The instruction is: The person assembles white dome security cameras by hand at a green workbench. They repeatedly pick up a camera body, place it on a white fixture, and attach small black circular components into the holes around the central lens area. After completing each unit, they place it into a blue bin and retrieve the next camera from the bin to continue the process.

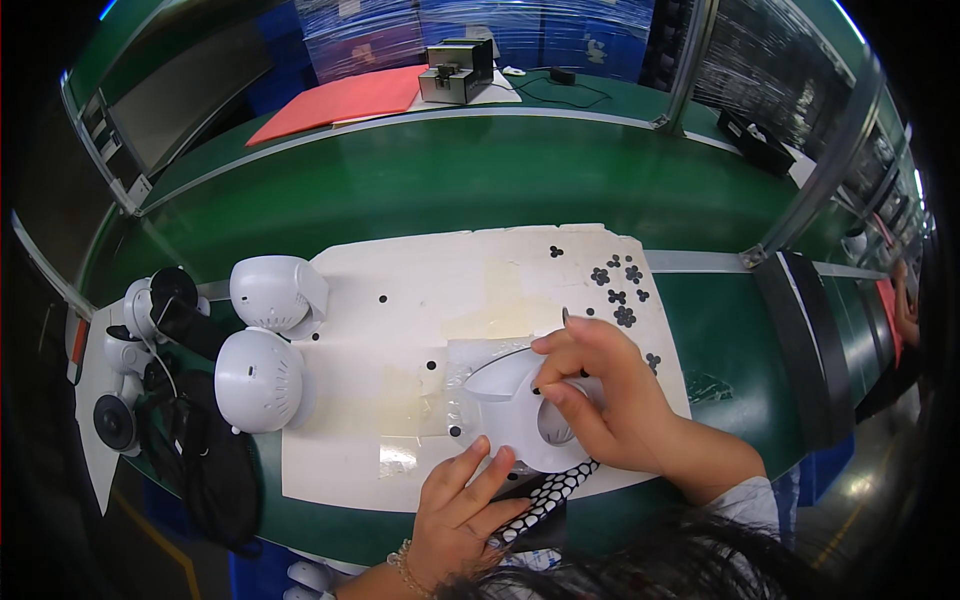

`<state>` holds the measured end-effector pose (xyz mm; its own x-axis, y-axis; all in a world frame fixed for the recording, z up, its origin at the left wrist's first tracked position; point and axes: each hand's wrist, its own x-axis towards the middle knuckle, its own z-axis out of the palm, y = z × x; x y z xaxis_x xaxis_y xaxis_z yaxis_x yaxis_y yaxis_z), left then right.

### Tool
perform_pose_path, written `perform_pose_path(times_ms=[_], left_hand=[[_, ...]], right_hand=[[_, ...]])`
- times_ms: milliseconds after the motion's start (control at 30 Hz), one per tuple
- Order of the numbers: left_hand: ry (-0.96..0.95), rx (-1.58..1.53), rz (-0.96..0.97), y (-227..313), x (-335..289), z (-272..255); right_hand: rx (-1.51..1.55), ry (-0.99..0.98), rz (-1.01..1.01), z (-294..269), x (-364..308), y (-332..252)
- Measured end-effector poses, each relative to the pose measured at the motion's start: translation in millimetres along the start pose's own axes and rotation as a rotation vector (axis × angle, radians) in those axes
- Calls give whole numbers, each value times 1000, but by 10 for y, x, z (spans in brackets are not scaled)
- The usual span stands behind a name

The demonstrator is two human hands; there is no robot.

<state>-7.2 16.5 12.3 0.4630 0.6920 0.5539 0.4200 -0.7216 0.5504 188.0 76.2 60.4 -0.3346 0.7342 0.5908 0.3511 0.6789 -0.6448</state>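
A white rounded plastic housing (515, 425) with a slotted oval grille lies tilted on the worn white board. Over its right side is my right hand (635, 415), its thumb and a finger closed around a small black round pad (537, 391) at the housing's surface. My left hand (458, 515) rests at the housing's near edge, fingers stretched and apart, two fingertips close to or touching it. Beneath its thumb side runs a black strip with rows of white circles (556, 490), partly hidden by the hand.
Two white camera-like housings (258, 380) stand left on the board (355, 270). Further left are white devices and black cables (185, 430). Several loose black pads (616, 297) lie at the board's upper right. A metal fixture (455, 75) and red sheet (345, 103) sit on the back shelf.
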Motion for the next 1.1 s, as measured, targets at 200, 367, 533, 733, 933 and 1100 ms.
perform_pose_path(times_ms=[200, 367, 533, 733, 933, 1100], left_hand=[[-14, 4, 10, -10, 2, -4], [-24, 9, -9, 20, 11, -25], [-18, -6, 4, 16, 26, -20], [-11, 21, 10, 0, 17, -8], [-26, 8, 6, -7, 2, -32], [-33, -20, -17, 17, 20, -27]], right_hand=[[-613, 51, -291, -16, -103, -87], [-442, 80, -110, -108, -159, -171], [-227, 114, -29, -123, -157, -50], [-112, -36, 113, -81, 64, -77], [-88, -301, 217, -276, 273, -123], [-130, -393, 243, -296, 369, -195]])
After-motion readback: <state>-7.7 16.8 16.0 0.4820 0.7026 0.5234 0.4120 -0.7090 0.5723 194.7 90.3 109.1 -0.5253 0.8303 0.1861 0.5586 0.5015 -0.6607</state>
